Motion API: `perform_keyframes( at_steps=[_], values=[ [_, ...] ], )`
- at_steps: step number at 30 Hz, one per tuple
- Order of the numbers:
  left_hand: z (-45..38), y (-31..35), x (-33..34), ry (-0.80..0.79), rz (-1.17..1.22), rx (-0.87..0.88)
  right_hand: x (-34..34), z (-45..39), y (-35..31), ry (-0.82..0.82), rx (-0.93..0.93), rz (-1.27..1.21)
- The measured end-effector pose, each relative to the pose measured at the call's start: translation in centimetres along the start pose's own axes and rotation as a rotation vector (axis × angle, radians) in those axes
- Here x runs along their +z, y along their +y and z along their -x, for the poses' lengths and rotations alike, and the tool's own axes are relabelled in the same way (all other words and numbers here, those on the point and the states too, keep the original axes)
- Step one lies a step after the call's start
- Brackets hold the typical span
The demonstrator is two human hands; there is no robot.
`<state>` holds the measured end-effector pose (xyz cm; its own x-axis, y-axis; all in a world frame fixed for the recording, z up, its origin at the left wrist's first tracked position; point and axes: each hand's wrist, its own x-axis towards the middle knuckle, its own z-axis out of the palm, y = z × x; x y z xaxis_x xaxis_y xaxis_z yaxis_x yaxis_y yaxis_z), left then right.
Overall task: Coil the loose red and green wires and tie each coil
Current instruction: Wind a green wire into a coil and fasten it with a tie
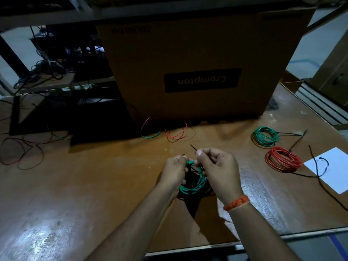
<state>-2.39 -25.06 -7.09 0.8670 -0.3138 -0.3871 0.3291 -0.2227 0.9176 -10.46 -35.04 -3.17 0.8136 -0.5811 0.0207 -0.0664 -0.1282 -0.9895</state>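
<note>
Head view: at lower centre of the frame, a coil of thin green insulated wire is gripped by the left hand; a black tie is pinched by the right hand. The wire is judged light and springy; it is best held across all the loops.

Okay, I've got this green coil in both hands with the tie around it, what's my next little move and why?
Probably pull the black tie snug. Your left hand holds the green coil and your right hand pinches the tie, whose tail sticks out past your fingers, so it may not be tight yet. The finished green coil and red coil at the right are already tied.
</note>
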Motion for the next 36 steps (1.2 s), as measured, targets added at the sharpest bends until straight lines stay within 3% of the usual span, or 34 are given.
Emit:
perform_keyframes(
  at_steps=[8,16,30,36],
  values=[
    [0.4,-0.2,-0.6,-0.044,-0.045,0.026,1.7,-1.1,1.2,0.139,-0.226,0.519],
    [0.7,-0.2,-0.6,-0.050,0.023,0.044,2.1,-0.6,2.3,0.176,-0.405,0.588],
    [1.3,-0.2,-0.7,-0.081,0.019,0.101,2.1,-1.2,3.2,0.152,-0.427,0.603],
    [1.5,-0.3,-0.7,-0.096,0.013,0.123,1.6,-2.1,2.6,0.045,-0.230,0.611]
  ],
)
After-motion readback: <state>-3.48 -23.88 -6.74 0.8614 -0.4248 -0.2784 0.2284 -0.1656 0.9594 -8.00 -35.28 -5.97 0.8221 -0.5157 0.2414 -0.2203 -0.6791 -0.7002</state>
